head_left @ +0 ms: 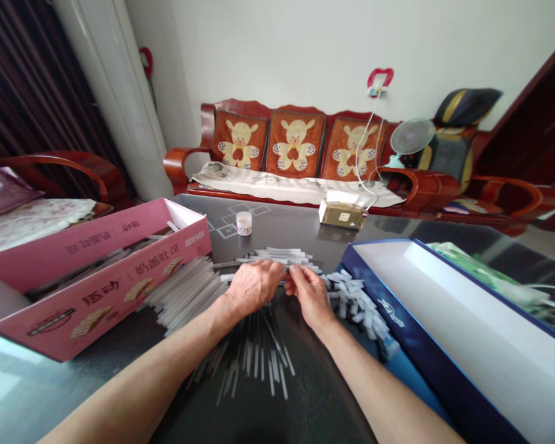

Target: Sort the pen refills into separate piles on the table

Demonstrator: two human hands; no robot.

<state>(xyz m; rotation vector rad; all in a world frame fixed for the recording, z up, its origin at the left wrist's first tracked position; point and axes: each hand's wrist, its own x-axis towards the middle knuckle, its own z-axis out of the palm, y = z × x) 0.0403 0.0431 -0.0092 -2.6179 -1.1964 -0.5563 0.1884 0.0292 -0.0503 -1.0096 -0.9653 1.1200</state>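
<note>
My left hand [258, 285] is closed, its fingers curled over the middle of the table. Close beside it, my right hand [311, 297] pinches with thumb and forefinger. Whatever lies between the fingers is too small or hidden to name. Under and in front of the hands, thin translucent plastic strips [272, 364] fan out towards me. More pale strips [282, 253] lie just beyond my fingers. To the left of my left hand is a thick pile of whitish strips [185, 293]. Right of my right hand, a heap of strips with white ends [358, 302] lies along a blue box.
A long pink box [120, 296] with strips inside stands at left. The open blue box [398, 320] stands at right, a green-and-white package [485, 271] behind it. A small white cup [244, 223] and a tissue box [342, 213] are at the table's far side, before a wooden sofa [185, 161].
</note>
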